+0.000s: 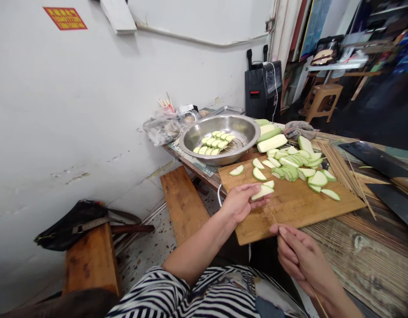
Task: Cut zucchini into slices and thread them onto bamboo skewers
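Observation:
My left hand (241,203) pinches pale green-edged zucchini slices (262,191) over the left part of a wooden cutting board (290,212). In my right hand (298,251) is a thin bamboo skewer (273,214), its upper end meeting the lower edge of the held slice; whether it has pierced the slice I cannot tell. Half-round zucchini slices (290,170) are heaped at the board's far side, with a few loose ones nearer. Beyond the board, a steel basin (220,121) holds rows of skewered slices (212,145).
Peeled zucchini (272,143) and a grey cloth (300,130) lie behind the board. Bamboo skewers (343,170) rest at its right, near dark knife-like blades (383,161). A black speaker (262,90) stands beyond. Wooden benches (184,201) and a black bag (74,225) are at left.

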Motion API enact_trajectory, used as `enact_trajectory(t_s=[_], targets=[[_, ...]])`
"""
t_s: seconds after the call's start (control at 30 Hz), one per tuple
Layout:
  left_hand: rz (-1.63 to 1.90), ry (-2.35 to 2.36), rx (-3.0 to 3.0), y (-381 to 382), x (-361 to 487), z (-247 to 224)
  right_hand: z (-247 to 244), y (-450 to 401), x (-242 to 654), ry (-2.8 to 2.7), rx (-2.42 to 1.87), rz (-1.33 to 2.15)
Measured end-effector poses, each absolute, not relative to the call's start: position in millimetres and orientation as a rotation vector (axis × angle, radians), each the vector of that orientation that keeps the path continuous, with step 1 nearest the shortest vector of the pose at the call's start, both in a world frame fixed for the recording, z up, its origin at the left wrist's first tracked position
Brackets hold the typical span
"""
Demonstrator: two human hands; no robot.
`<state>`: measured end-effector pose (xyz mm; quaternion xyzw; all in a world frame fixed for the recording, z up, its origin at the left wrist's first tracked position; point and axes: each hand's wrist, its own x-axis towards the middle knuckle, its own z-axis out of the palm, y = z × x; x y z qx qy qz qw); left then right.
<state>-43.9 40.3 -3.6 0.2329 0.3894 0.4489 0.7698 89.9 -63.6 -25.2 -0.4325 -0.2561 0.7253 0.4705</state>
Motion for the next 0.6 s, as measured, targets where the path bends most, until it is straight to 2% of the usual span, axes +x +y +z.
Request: enact_trajectory(t_s=[0.13,0.27,0.47,0.6], targets=[[0.954,0.811,0.452,41.3,-46.7,-3.5,-23.7,-61.7,90.6,-0.544,-0.935,1.842],[0.935,0.798,0.445,40.5,-48.1,-1.4,-30.1,-58.4,91.0,-0.602,-1.015,1.751],[0.973,0.811,0.461,38.5,-42.8,0.9,-41.2,-61.1,98.3,-1.153,-1.431,1.177],[0.974,0.806,0.486,40.5,-43.4,1.5,-37.7,-66.2,104.6,-1.443,-1.477,0.924]])
